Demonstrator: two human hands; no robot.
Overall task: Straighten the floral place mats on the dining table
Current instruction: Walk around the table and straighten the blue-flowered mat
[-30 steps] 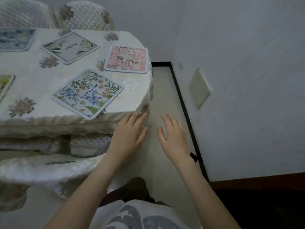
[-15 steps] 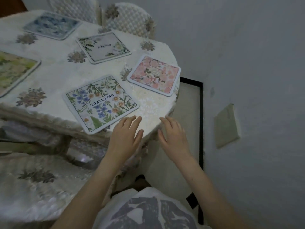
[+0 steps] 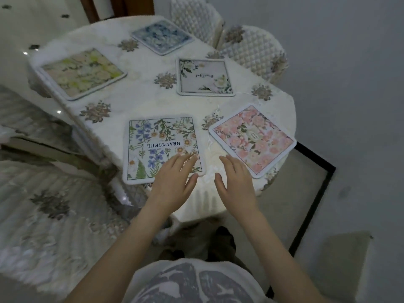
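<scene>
Several floral place mats lie on the white-clothed dining table [image 3: 153, 101]. Nearest is the "BEAUTIFUL" mat [image 3: 160, 145] with blue flowers, and my left hand [image 3: 175, 182] is flat and open with its fingertips over that mat's near right corner. The pink mat [image 3: 252, 139] sits turned at an angle by the table's right edge. My right hand [image 3: 237, 182] hovers open just left of its near corner, over bare cloth. Farther back lie a grey mat [image 3: 204, 77], a blue mat [image 3: 162, 37] and a yellow-green mat [image 3: 82, 73].
Two quilted white chairs [image 3: 251, 51] stand behind the table against the grey wall. A covered chair or bench [image 3: 50, 204] fills the left foreground. Pale floor with a black border [image 3: 314, 200] lies to the right of the table.
The view has swung left and over the table, bringing more mats into sight. Both hands have moved forward from below the table edge to above the tabletop, the left reaching the "BEAUTIFUL" mat.
</scene>
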